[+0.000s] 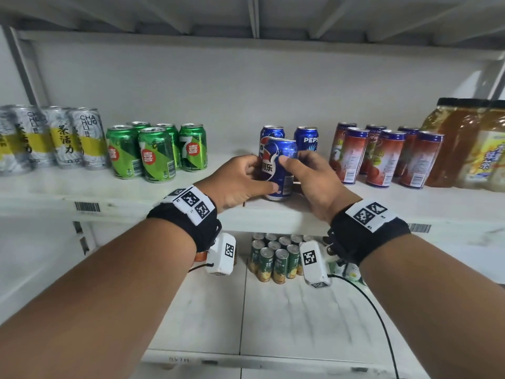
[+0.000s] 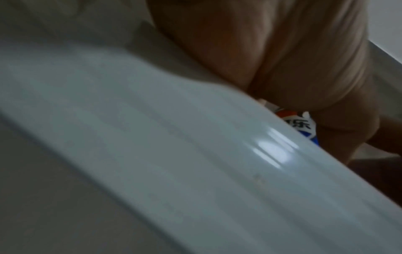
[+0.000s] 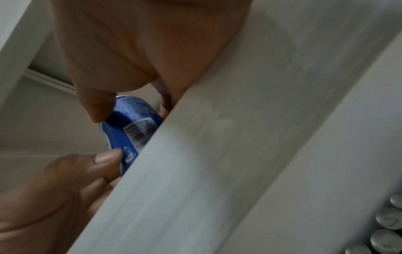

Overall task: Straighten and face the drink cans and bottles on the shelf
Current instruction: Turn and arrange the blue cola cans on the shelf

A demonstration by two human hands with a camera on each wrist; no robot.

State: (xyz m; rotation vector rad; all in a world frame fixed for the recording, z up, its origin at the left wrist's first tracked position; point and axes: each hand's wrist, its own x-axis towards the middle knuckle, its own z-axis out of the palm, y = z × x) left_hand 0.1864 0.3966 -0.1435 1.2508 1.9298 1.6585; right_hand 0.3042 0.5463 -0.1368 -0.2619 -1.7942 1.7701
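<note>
A blue Pepsi can (image 1: 281, 157) stands near the front edge of the middle shelf (image 1: 273, 214). My left hand (image 1: 262, 173) grips its left side, thumb low on the front. From the right, my right hand (image 1: 295, 170) grips it with the thumb high on the front. Its logo faces front-left and its barcode front-right. In the right wrist view the blue Pepsi can (image 3: 130, 127) shows between the right thumb and the left thumb. The left wrist view shows only my palm (image 2: 282, 60) and a sliver of the can (image 2: 302, 125) behind the shelf edge (image 2: 174, 154).
Two more Pepsi cans (image 1: 306, 138) stand behind. Green cans (image 1: 155, 154) and silver-yellow cans (image 1: 68, 138) fill the left; red cans (image 1: 382, 157) and amber tea bottles (image 1: 464, 143) the right. Several green cans (image 1: 273, 258) sit on the shelf below.
</note>
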